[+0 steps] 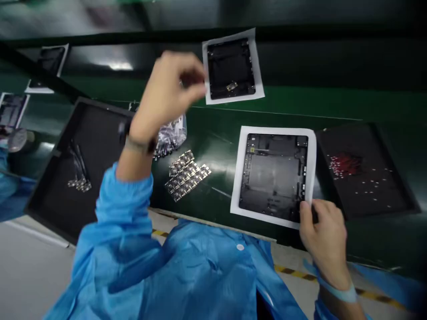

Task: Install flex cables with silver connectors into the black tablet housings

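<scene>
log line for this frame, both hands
left hand: raised, over bagged metal parts | right hand: gripping lower edge of white-backed dark panel | beside: loose metal parts, black tray

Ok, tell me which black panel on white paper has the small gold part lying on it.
The far panel, with the gold part near its lower edge; the nearer panel, held by the right hand, shows none.

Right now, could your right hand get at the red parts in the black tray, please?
Probably yes, once it lets go. The right hand pinches the edge of the white-backed dark panel, and the black tray holding the red parts lies just beside it with nothing between.
</scene>
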Demonstrator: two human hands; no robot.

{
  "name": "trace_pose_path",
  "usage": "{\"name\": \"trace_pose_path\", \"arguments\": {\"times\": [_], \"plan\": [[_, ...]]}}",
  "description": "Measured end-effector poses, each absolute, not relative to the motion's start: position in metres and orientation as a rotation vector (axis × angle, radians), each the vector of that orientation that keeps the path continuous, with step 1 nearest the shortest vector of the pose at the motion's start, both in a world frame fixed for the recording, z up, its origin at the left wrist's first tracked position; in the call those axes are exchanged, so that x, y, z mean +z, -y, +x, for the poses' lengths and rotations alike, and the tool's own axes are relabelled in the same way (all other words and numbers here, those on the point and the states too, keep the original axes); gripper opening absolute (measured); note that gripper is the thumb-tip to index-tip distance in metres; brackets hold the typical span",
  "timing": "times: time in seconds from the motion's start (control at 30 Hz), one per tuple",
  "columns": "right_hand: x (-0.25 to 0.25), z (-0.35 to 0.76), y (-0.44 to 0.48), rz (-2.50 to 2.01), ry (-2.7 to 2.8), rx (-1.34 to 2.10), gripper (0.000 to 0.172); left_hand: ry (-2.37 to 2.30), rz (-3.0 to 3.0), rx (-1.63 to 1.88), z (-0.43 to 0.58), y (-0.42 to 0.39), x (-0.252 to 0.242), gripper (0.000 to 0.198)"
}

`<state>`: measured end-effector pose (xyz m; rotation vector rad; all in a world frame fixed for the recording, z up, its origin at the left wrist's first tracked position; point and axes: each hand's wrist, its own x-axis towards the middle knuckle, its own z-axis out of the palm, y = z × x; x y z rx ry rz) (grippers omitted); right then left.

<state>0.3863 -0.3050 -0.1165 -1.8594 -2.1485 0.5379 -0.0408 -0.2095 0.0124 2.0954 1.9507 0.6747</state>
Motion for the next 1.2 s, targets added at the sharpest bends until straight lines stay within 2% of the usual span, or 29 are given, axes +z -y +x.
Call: {"name": "trace_pose_path", "arguments": {"times": [0.07, 0.13, 0.2, 0.27, 0.37, 0.53, 0.67, 0.73, 0.87, 0.9, 0.97, 1.07, 1.13, 1.2], "plan": [[-0.107, 0.39, 0.302, -1.683, 2.288, 0.316, 0.049, -2.033, 2.032, 0.688, -0.022, 0.311, -0.01, 0.018], [-0.092, 0.382, 0.298, -1.485, 2.369, 0.286, 0.058, -2.13, 1.92, 0.673, -0.003, 0.393, -0.051, 0.029], [-0.081, 0.357, 0.293, -1.207, 2.511, 0.409, 0.053, -2.291, 1.814, 0.636, 0.014, 0.446, -0.093, 0.052], [-0.078, 0.317, 0.289, -0.892, 2.712, 0.566, 0.037, -2.385, 1.76, 0.625, 0.027, 0.471, -0.124, 0.056], [-0.093, 0.251, 0.292, -0.66, 2.922, 0.59, 0.028, -2.427, 1.747, 0.682, 0.038, 0.48, -0.143, 0.051], [-0.125, 0.194, 0.304, -0.808, 2.904, 0.515, 0.016, -2.469, 1.795, 0.741, 0.029, 0.489, -0.147, 0.038], [-0.128, 0.172, 0.28, -0.973, 2.641, 0.953, 0.012, -2.515, 1.783, 0.761, 0.01, 0.5, -0.149, 0.034], [-0.122, 0.154, 0.259, -1.078, 2.481, 1.068, 0.011, -2.563, 1.736, 0.814, 0.006, 0.503, -0.148, 0.031], [-0.108, 0.128, 0.248, -1.159, 2.333, 0.755, 0.013, -2.684, 1.572, 1.042, 0.02, 0.497, -0.148, 0.027], [-0.107, 0.126, 0.257, -1.157, 2.335, 0.803, 0.018, -2.697, 1.535, 1.112, 0.027, 0.494, -0.149, 0.027], [-0.108, 0.129, 0.284, -1.134, 2.36, 1.147, 0.031, -2.695, 1.48, 1.214, 0.042, 0.487, -0.152, 0.027], [-0.114, 0.139, 0.319, -1.039, 2.293, 1.611, 0.029, -2.656, 1.449, 1.233, 0.062, 0.477, -0.154, 0.028], [-0.113, 0.143, 0.321, -0.978, 2.302, 1.596, 0.022, -2.601, 1.464, 1.223, 0.066, 0.475, -0.148, 0.031], [-0.104, 0.142, 0.304, -0.854, 2.467, 1.494, 0.022, -2.559, 1.531, 1.25, 0.06, 0.474, -0.135, 0.036]]}}
